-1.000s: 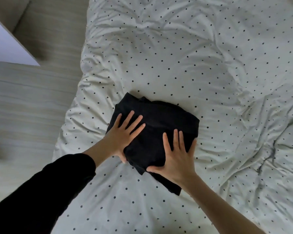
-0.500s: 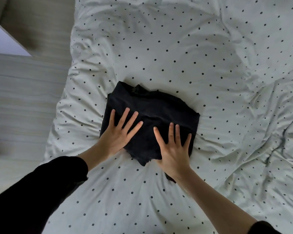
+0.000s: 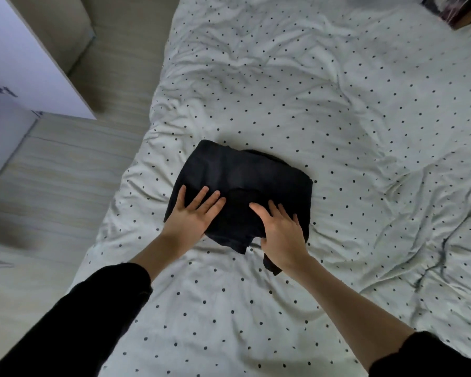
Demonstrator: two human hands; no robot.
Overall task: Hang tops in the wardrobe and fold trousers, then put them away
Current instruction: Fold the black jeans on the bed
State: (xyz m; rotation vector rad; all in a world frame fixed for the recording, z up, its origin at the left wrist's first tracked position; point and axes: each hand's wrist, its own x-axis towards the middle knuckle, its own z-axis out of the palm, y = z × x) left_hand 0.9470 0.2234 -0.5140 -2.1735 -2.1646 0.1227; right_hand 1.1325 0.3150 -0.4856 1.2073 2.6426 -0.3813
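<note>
We see a bed [image 3: 337, 110] under a rumpled, pale, dark-dotted cover, with folded clothing lying on it.

A folded black garment [image 3: 242, 172] lies flat near the bed's left edge, a loose corner poking out toward us. Our left hand [image 3: 191, 216] and right hand [image 3: 280, 232] rest on its near side, fingers spread and straight. At the far right corner we make out a dark object [image 3: 446, 9] on the cover, too cropped to identify. Pale wood-look floor [image 3: 65, 172] runs alongside the bed.

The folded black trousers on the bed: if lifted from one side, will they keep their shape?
Probably not. The folded black trousers look soft and floppy, and a loose end pokes out near the right hand. On the rumpled dotted duvet they would likely slide rather than roll.
</note>
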